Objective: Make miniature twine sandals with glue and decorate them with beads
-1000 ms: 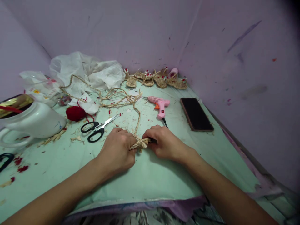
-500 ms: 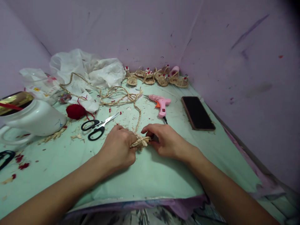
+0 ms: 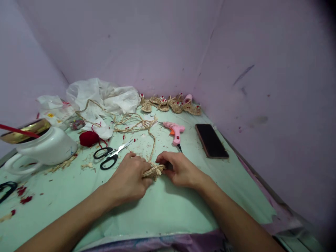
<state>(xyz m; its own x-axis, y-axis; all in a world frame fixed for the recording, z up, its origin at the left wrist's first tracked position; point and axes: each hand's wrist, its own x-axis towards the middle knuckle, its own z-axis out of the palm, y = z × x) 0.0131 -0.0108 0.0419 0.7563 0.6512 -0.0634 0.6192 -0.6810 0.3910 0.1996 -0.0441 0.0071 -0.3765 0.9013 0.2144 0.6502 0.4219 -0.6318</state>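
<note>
My left hand [image 3: 130,176] and my right hand [image 3: 178,169] meet over a small bundle of braided straw rope [image 3: 152,170] on the pale green sheet [image 3: 168,210]. Both hands pinch it, the left from the left end, the right from the right end. The loose rope [image 3: 131,124] runs from the bundle back toward the far wall in tangled loops. What lies under my palms is hidden.
Black-handled scissors [image 3: 109,156] lie left of my hands, with a red yarn ball [image 3: 88,138] and a white jug [image 3: 43,147] beyond. A pink glue gun [image 3: 173,129] and a dark phone [image 3: 210,140] lie to the right. Small straw sandals [image 3: 173,104] and plastic bags [image 3: 102,96] sit at the wall.
The view has tilted up, so everything sits lower in the picture. My hands stay on the straw bundle; the right fingers have shifted slightly on its end.
</note>
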